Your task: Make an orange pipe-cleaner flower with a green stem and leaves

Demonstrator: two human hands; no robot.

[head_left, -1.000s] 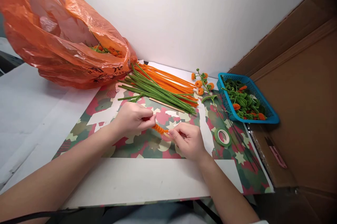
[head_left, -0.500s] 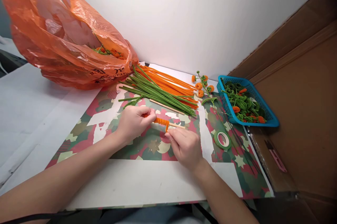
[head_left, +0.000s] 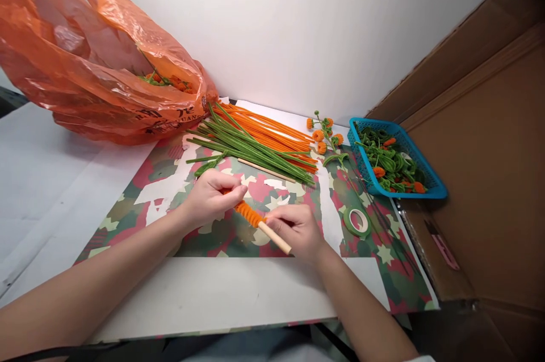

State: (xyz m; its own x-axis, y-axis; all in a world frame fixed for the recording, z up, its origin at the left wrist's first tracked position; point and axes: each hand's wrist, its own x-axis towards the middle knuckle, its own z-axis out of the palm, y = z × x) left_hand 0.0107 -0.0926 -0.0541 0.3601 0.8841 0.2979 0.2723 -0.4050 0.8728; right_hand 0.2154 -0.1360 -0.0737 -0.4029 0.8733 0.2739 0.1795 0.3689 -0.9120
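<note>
An orange pipe cleaner is coiled around a thin wooden stick, whose bare end slants down toward me. My left hand is closed around the coil's far-left end, hiding the rest of the stick there. At the other end of the coil, my right hand pinches the orange pipe cleaner between thumb and finger, beside the stick. Just beyond my hands lie green pipe cleaners in a loose bundle, partly over a bundle of orange pipe cleaners. A second wooden stick rests along their near edge.
At the back left stands an orange plastic bag with flowers inside. A made flower stem lies right of the bundles, near green tape. A blue basket holds green and orange pieces. A pink cutter lies on cardboard at right.
The stick has swung from nearly level to slanting down toward me. My right hand has come up against the coil, and the loose orange tail no longer hangs out.
</note>
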